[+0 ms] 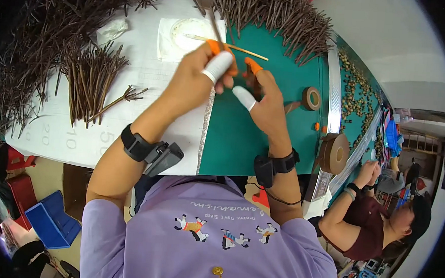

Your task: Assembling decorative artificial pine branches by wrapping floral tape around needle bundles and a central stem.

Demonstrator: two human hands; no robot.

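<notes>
The left hand closes on a brown twig above the table; the right hand curls just beside it, too blurred to tell whether it grips anything

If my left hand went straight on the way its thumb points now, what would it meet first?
The left hand would probably meet the thin wooden stick first; depth is unclear, so the hand might pass above.
</notes>
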